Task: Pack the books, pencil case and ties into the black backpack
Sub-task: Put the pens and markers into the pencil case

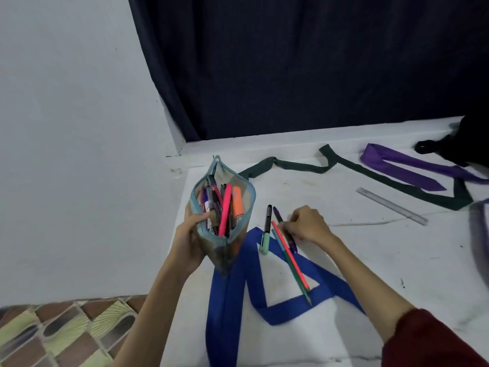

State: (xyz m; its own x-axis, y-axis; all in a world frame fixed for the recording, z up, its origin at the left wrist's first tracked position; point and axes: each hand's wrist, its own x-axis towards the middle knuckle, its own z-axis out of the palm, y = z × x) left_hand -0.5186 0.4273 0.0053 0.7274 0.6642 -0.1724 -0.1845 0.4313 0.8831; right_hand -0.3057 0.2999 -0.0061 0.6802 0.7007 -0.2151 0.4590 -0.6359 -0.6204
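Note:
My left hand (189, 235) grips the open pencil case (225, 205) upright by its rim, thumb inside; several pens and markers stand in it. My right hand (307, 225) has its fingers curled on the purple pen (278, 215), which lies on the white table (370, 260) beside a black-and-mint pen (267, 229) and two pencils (291, 258). A blue tie (275, 308) lies under them. A dark green tie (330, 165) and a purple tie (404, 168) lie farther back. The black backpack (460, 144) sits at the right edge, mostly out of frame.
A clear ruler (391, 206) lies right of my right hand. A dark curtain (304, 62) hangs behind the table, and a white wall (79, 128) stands on the left. Patterned tile floor (66, 332) shows lower left. A blurred purple thing (480, 234) lies at the right edge.

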